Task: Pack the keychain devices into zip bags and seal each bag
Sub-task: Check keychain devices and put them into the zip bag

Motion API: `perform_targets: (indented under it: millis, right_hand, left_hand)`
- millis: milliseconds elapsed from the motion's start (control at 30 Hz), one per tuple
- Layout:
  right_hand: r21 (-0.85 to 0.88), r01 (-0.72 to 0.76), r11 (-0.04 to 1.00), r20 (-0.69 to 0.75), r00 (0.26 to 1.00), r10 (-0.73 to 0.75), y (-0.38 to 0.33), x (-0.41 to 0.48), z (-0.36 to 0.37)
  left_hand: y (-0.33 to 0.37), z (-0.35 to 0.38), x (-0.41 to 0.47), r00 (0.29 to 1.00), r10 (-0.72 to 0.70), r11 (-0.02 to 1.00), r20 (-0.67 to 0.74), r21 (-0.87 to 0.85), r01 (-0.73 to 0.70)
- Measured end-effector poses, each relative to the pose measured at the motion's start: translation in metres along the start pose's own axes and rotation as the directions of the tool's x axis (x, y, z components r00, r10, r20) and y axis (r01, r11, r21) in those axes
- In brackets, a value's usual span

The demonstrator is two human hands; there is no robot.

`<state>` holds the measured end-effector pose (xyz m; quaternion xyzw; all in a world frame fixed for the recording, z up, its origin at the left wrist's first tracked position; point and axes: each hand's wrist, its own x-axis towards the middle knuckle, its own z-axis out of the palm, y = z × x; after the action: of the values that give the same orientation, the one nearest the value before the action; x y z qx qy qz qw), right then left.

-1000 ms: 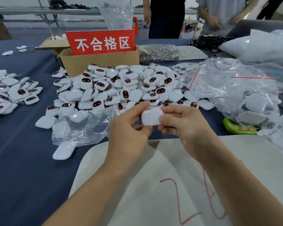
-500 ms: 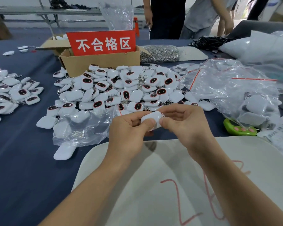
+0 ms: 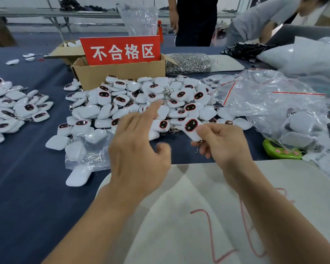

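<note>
A dark blue cloth-covered table (image 3: 27, 187) fills the view. At its near edge lies a wide off-white board with rounded corners (image 3: 179, 235), marked with red handwritten strokes. On the right sits a loose heap of clear plastic zip bags with red seal lines (image 3: 265, 103); some near the front of the heap hold white devices. In the middle of the table spreads a big pile of white rounded-square plastic keychain devices (image 3: 141, 100), many showing a dark oval face, some with metal clips. Behind that pile stands an open brown cardboard box (image 3: 118, 75) with a red sign in white characters (image 3: 120, 51) propped against it. A second, smaller pile of the same white devices (image 3: 13, 109) lies at the left edge, well apart from the first. A clear bag partly filled with white devices (image 3: 84, 151) rests at the front left of the middle pile.

The left hand (image 3: 137, 149) hovers over the near edge of the pile, blurred, its fingers spread and straight, holding nothing. The right hand (image 3: 223, 141) pinches one white keychain device (image 3: 191, 128) between thumb and fingers, dark face up, above the blue cloth just in front of the pile; its short metal chain (image 3: 198, 146) dangles beneath. A small bright green gadget with pink buttons (image 3: 280, 150) lies by the bag heap.
</note>
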<state>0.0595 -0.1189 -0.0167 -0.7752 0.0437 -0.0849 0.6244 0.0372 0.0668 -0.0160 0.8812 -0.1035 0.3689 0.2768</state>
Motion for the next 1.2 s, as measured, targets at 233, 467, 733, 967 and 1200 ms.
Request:
perform_targets:
  millis: [233,467,733,967,1200]
  right_hand:
    - [-0.055,-0.072,0.996,0.024,0.997,0.074,-0.001,-0.002,0.001]
    - [-0.064,-0.097,0.993,0.046,0.994,0.100,-0.001,-0.003,0.002]
    - [-0.079,-0.002,0.997,0.184,0.983,0.016,-0.002,-0.012,0.019]
    - [-0.024,0.096,0.995,0.224,0.971,-0.088,0.004,-0.015,0.039]
    - [0.339,-0.156,0.928,0.476,0.879,-0.026,-0.004,-0.015,0.034]
  left_hand:
    - [-0.045,-0.009,0.006,0.846,-0.255,0.954,0.469,0.267,0.140]
    - [-0.050,-0.006,0.004,0.853,-0.301,0.954,0.427,0.142,0.266]
    - [0.003,0.013,-0.012,0.854,-0.216,0.930,0.473,-0.167,0.327]
    - [0.024,0.013,-0.013,0.882,-0.094,0.931,0.462,-0.273,0.243]
    - [0.009,0.014,-0.012,0.913,-0.162,0.922,0.374,-0.274,0.275]
